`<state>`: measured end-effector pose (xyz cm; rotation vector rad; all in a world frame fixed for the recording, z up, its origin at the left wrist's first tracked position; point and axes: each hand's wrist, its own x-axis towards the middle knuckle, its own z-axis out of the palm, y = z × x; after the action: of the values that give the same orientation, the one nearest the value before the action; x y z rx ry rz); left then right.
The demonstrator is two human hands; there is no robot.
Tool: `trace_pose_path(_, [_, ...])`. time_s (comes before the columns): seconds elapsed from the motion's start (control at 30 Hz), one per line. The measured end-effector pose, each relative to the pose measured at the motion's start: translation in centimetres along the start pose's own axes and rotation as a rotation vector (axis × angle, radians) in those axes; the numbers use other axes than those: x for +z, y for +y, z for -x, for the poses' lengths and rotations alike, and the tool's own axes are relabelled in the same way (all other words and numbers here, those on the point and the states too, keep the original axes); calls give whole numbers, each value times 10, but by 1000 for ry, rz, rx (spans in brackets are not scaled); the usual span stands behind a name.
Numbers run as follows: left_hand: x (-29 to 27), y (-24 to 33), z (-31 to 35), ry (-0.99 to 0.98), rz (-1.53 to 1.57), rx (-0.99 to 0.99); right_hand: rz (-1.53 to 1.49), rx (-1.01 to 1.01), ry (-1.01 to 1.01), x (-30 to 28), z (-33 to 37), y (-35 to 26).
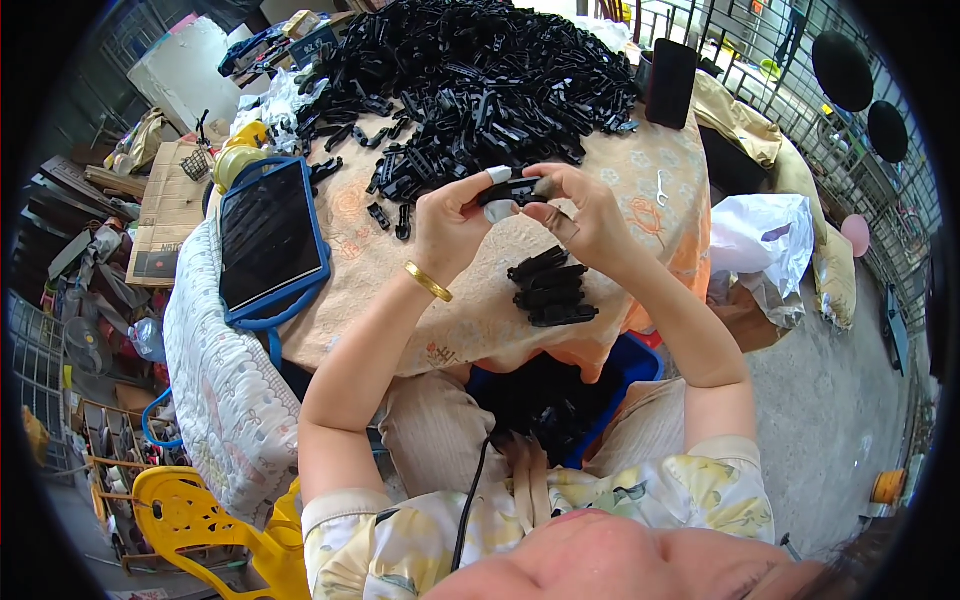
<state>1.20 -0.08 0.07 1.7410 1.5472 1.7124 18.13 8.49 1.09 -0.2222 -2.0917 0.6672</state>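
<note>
Over the near half of the cloth-covered table [600,160], my left hand [452,222] and my right hand [590,220] are both closed on one small black plastic piece [518,191], held between their fingertips. White covers wrap the thumb and a finger of my left hand; the right fingertips carry greyish covers. Just below my right hand lies a short row of similar black pieces [552,290]. Beyond both hands spreads a large heap of black plastic pieces [480,80], with a few loose ones at its left edge. Exactly what kind of part they are is too small to tell.
A tablet in a blue case [272,232] lies at the left, and a dark phone [671,85] stands at the far right. A blue bin [640,362] with black contents sits below the table edge between my knees. A yellow chair [185,510] stands lower left.
</note>
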Motion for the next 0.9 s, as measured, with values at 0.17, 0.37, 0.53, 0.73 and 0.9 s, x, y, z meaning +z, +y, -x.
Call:
trace_pose_path(0.17, [-2,11,1,-34,-204,105,-158,188,-248,-9,-6,-3])
trace_pose_path(0.37, [-3,18,0,-141,-496,254,-29,204,-271,-12,-3,-2])
trace_pose_path(0.53, [-1,15,1,-205,-282,60,-153,226,-235,-10,0,2])
trace_pose_path(0.73, [-2,9,2,-192,-194,13,-86,163,-184,-8,1,-3])
trace_pose_path(0.9, [1,8,-3,-147,80,-222,-65,95,78,2,1,-1])
